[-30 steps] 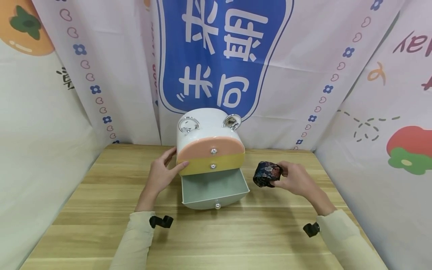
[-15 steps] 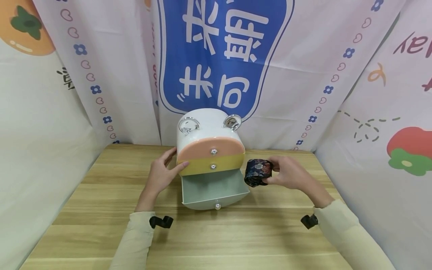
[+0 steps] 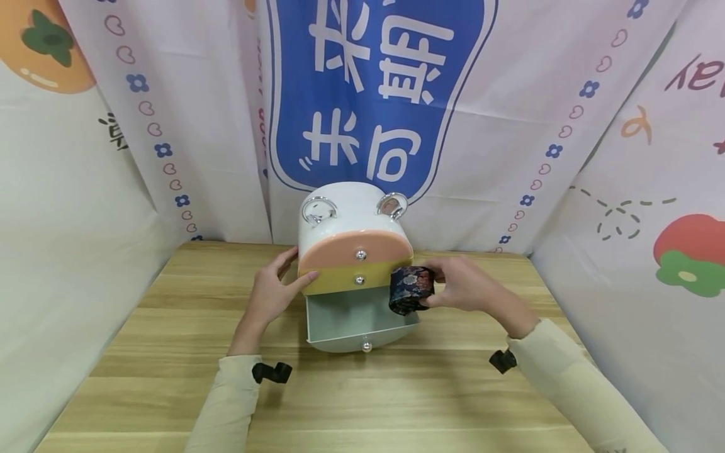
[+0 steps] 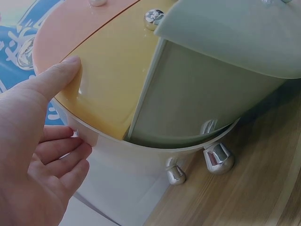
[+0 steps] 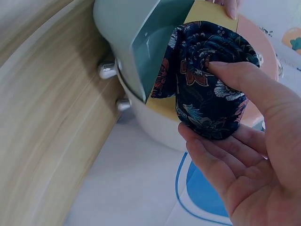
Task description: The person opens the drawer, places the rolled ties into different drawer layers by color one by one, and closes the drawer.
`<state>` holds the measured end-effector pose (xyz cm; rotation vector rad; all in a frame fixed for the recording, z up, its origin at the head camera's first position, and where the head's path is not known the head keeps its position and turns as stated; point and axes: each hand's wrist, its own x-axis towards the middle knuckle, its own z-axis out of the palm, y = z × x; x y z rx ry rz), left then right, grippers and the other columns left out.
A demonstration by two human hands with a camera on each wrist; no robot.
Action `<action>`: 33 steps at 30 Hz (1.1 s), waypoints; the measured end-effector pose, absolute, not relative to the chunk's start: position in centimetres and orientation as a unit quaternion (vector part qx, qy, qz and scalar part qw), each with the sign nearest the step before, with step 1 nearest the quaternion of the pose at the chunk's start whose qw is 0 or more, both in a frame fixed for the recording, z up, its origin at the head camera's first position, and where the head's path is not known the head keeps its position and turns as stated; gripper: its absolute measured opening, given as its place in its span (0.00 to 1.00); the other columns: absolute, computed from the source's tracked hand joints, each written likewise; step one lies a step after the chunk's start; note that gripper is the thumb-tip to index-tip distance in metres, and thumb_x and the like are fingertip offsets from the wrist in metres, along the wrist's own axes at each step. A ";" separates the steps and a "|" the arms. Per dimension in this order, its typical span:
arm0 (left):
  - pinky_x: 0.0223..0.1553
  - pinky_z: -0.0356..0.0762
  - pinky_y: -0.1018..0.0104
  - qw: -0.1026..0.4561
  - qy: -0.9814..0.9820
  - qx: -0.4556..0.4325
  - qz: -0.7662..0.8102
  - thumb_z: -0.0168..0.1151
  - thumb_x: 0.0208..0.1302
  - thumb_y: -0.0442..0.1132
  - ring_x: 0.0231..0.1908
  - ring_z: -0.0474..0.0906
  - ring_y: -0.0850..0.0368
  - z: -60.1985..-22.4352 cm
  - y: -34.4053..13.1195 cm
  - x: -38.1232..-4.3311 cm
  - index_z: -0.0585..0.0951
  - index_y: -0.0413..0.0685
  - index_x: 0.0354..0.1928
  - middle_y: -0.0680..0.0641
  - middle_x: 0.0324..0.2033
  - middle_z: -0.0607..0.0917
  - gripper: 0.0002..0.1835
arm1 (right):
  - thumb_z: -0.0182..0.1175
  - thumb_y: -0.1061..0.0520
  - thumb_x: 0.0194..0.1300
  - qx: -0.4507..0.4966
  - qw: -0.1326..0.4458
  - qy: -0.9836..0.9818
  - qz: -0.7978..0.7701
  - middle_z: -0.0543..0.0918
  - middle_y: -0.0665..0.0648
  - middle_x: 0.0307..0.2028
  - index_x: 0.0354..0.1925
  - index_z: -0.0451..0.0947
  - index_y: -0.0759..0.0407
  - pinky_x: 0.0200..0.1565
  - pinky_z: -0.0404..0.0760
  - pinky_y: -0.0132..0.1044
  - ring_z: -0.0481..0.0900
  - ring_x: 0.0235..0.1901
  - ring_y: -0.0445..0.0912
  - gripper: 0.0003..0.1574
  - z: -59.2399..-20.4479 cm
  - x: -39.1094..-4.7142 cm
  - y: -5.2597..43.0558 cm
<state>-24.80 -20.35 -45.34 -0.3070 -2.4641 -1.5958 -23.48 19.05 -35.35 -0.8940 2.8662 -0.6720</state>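
Observation:
A small frog-shaped drawer cabinet stands on the table, with a white body, a pink top drawer and a yellow middle drawer. Its pale green bottom drawer is pulled out, and its visible inside is bare. My left hand holds the cabinet's left side, thumb on the yellow front and fingers along the white side wall. My right hand grips a rolled-up necktie, dark with a floral pattern, thumb on its coiled end. The necktie overlaps the green drawer's right side in the head view.
The wooden table stretches in front and to both sides. A white printed cloth with a blue sign hangs close behind the cabinet. Silver feet show under the cabinet. Silver rings rise from its top.
My right hand has moved left with the necktie, from beside the cabinet to over the green drawer's right side. The left hand and cabinet keep their places.

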 end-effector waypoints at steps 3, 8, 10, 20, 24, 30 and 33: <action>0.80 0.65 0.41 0.095 -0.830 -0.105 -0.539 0.74 0.66 0.59 0.79 0.65 0.39 -45.4 -20.3 -24.8 0.68 0.50 0.79 0.43 0.77 0.72 0.45 | 0.81 0.54 0.53 -0.300 0.039 0.927 -0.223 0.91 0.53 0.46 0.55 0.84 0.57 0.56 0.92 0.48 0.91 0.48 0.48 0.31 -35.3 -23.6 18.2; 0.80 0.65 0.42 0.095 -0.828 -0.105 -0.542 0.74 0.66 0.59 0.79 0.65 0.40 -45.4 -20.3 -24.8 0.68 0.51 0.79 0.44 0.77 0.72 0.45 | 0.81 0.55 0.53 -0.306 0.054 0.923 -0.226 0.91 0.54 0.48 0.58 0.83 0.59 0.55 0.92 0.47 0.90 0.47 0.48 0.34 -35.7 -23.8 17.0; 0.80 0.65 0.43 0.094 -0.829 -0.105 -0.541 0.74 0.66 0.59 0.79 0.65 0.41 -45.4 -20.3 -24.8 0.68 0.51 0.79 0.44 0.77 0.72 0.45 | 0.81 0.55 0.52 -0.309 0.055 0.924 -0.217 0.91 0.54 0.48 0.58 0.83 0.59 0.53 0.92 0.45 0.90 0.46 0.46 0.35 -36.0 -23.8 16.6; 0.81 0.64 0.42 0.094 -0.826 -0.107 -0.545 0.74 0.66 0.58 0.79 0.64 0.40 -45.3 -20.3 -24.7 0.69 0.52 0.79 0.44 0.77 0.72 0.44 | 0.82 0.51 0.51 -0.323 0.054 0.929 -0.175 0.90 0.53 0.44 0.58 0.83 0.60 0.42 0.87 0.34 0.86 0.39 0.46 0.37 -37.3 -24.2 14.8; 0.81 0.64 0.42 0.092 -0.827 -0.107 -0.544 0.74 0.66 0.59 0.79 0.64 0.41 -45.3 -20.3 -24.7 0.68 0.52 0.79 0.45 0.77 0.72 0.45 | 0.82 0.51 0.52 -0.329 0.060 0.926 -0.175 0.89 0.52 0.43 0.57 0.83 0.60 0.41 0.86 0.32 0.85 0.39 0.46 0.36 -38.1 -24.3 14.2; 0.81 0.65 0.43 0.094 -0.827 -0.103 -0.544 0.74 0.65 0.60 0.79 0.65 0.41 -45.5 -20.3 -24.8 0.68 0.53 0.79 0.45 0.77 0.72 0.45 | 0.83 0.52 0.50 -0.350 0.052 0.918 -0.178 0.87 0.50 0.42 0.55 0.83 0.59 0.41 0.83 0.32 0.83 0.39 0.46 0.35 -39.4 -24.6 13.4; 0.80 0.66 0.43 0.095 -0.829 -0.102 -0.542 0.74 0.65 0.60 0.79 0.65 0.41 -45.4 -20.3 -24.8 0.68 0.53 0.79 0.45 0.77 0.72 0.45 | 0.83 0.52 0.50 -0.356 0.052 0.914 -0.187 0.87 0.50 0.42 0.54 0.84 0.59 0.41 0.82 0.32 0.83 0.40 0.49 0.34 -40.0 -24.7 12.9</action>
